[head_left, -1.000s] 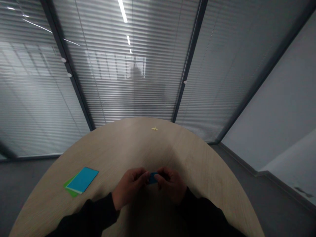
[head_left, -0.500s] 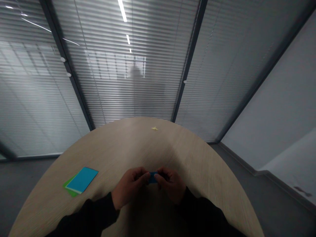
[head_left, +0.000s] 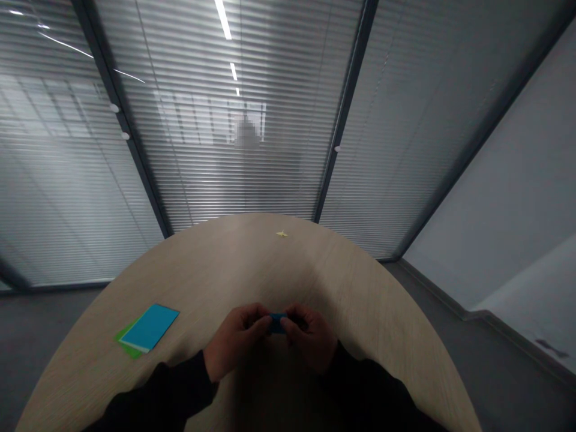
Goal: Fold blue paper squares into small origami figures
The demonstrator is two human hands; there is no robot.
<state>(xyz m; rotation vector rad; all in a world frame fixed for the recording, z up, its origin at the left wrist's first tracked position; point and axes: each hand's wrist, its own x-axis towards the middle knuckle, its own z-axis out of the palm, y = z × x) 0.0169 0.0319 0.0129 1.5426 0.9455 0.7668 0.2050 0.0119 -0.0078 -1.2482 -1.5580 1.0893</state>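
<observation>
Nearly closed hands: the left hand (head_left: 236, 342) and the right hand (head_left: 310, 337) are held close together above the surface (head_left: 315, 270), with only a narrow gap between them, and a small blue piece (head_left: 278, 323) is pinched between their fingertips (head_left: 265, 321).
Blue piece: it is held at the middle of the view, over the near part of the surface; whether it is touching the wood cannot be told (the hands cast shadow there).
Handling: a piece this small is best kept in a light pinch from both sides, with the wrists steady, so that its edges are not crushed.
Nearby: a cyan card (head_left: 150, 327) is laid over a green sheet (head_left: 127, 348), left of the left hand; a tiny yellow paper figure (head_left: 281, 234) is seen near the far edge.
Hidden: much of the blue piece is covered by fingers, so its shape and material cannot be made out; the yellow figure is too small to identify.
Behind: a glass partition (head_left: 234, 180) with blinds is seen, with a pixelated patch (head_left: 246, 132) on it.
</observation>
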